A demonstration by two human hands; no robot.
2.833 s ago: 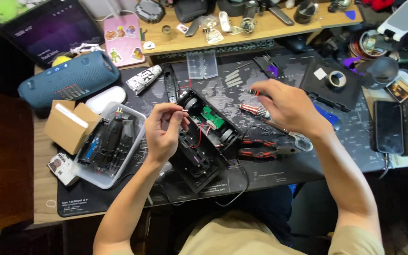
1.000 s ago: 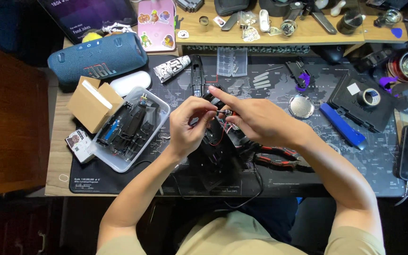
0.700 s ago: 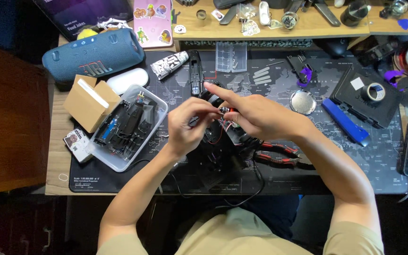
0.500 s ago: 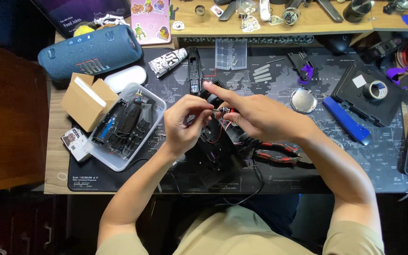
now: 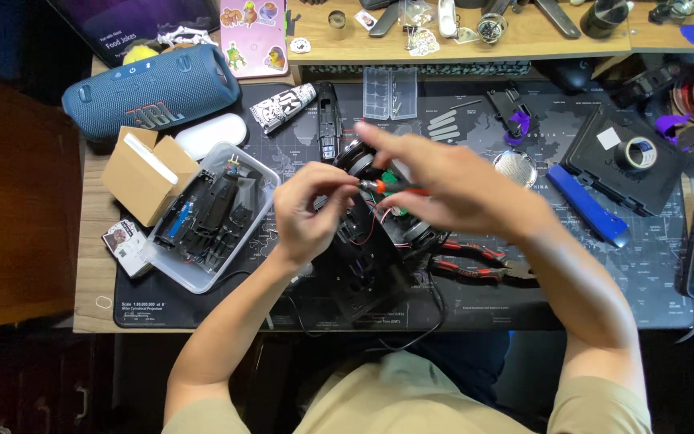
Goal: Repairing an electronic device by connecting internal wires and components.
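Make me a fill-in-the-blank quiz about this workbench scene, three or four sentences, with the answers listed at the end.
1. The right hand holds a small screwdriver whose handle is ____ in colour.
2. The pliers lying beside the opened black device have ____ handles.
3. The clear plastic tray holding black parts lies on the side of the person's ____ hand.
4. The cylindrical speaker at the back of the desk is ____ in colour.

Missing words: orange; red; left; blue
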